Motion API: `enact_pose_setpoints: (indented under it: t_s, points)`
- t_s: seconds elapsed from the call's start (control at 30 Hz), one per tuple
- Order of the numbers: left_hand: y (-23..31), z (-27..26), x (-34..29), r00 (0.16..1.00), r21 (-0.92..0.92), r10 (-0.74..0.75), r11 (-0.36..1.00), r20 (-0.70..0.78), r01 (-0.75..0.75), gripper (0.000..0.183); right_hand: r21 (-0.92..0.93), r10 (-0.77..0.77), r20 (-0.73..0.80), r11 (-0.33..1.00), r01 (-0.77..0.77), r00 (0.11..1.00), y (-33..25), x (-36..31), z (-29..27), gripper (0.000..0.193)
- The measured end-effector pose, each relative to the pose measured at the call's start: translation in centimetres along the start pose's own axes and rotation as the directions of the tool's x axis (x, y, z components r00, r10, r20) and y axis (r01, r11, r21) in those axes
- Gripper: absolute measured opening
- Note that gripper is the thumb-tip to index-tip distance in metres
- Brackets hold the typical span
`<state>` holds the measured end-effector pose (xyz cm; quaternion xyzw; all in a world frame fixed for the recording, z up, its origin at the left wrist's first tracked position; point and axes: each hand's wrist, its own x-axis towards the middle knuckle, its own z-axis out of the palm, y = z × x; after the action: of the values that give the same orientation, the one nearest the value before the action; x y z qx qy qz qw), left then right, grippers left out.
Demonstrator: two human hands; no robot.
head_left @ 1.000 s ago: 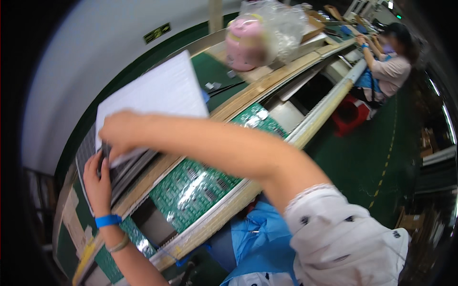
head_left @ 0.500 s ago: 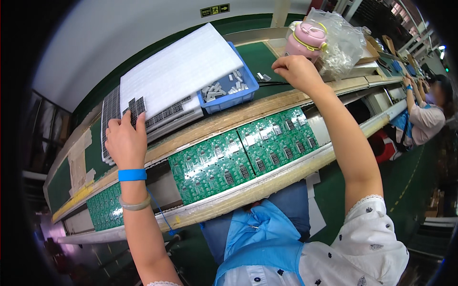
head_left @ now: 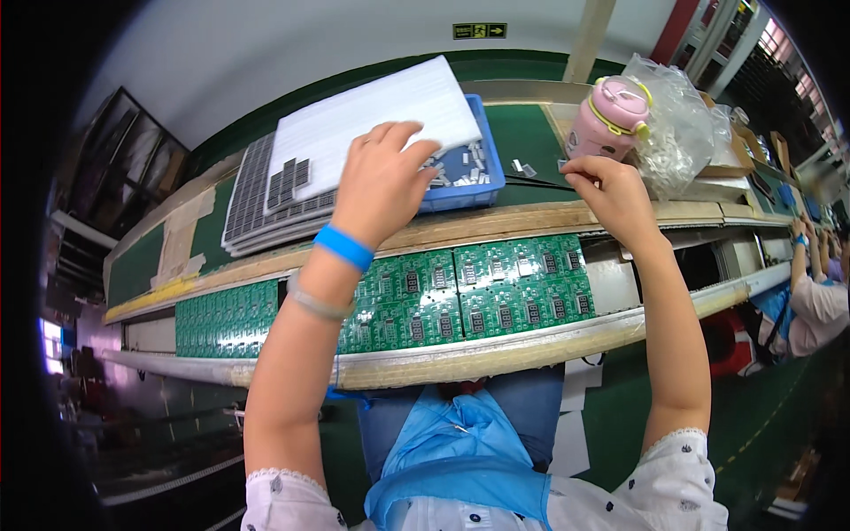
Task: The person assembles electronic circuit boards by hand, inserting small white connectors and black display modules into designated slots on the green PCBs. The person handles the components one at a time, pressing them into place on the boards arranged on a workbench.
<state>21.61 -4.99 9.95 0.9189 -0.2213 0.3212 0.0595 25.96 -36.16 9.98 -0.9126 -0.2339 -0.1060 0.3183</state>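
Observation:
My left hand is raised with fingers spread and nothing in it, over the white foam sheet beside a blue bin of small silvery pieces. My right hand is closed in a pinch in front of a pink bottle; a tiny clear bit seems to show at the fingertips, too small to name. Several dark digit display modules lie together on the foam sheet's left part. Below both hands, green circuit boards, some bearing digit displays, sit along the rail.
A stack of dark display modules extends out from under the foam. Small loose pieces lie right of the bin. A clear plastic bag of pale parts stands behind the right hand. Another person works at far right.
My left hand has moved right from the display modules, leaving them on the foam, and its fingers have spread. My right hand stays pinched near the bottle. The view has turned, and the boards appear shifted.

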Motion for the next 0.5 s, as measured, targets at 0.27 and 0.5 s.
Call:
enact_pose_setpoints:
  t_s: [0.27,0.5]
  points:
    - [-4.1,3.0,0.0,0.862,0.197,-0.468,0.879,0.193,0.434,0.039,-0.079,-0.412,0.118,0.903,0.422,0.904,-3.7,5.2,6.5,0.017]
    - [-2.8,2.8,0.3,0.897,0.342,-0.430,0.862,0.106,0.373,0.034,-0.278,-0.171,0.386,0.915,0.291,0.906,-6.3,9.8,12.7,0.025]
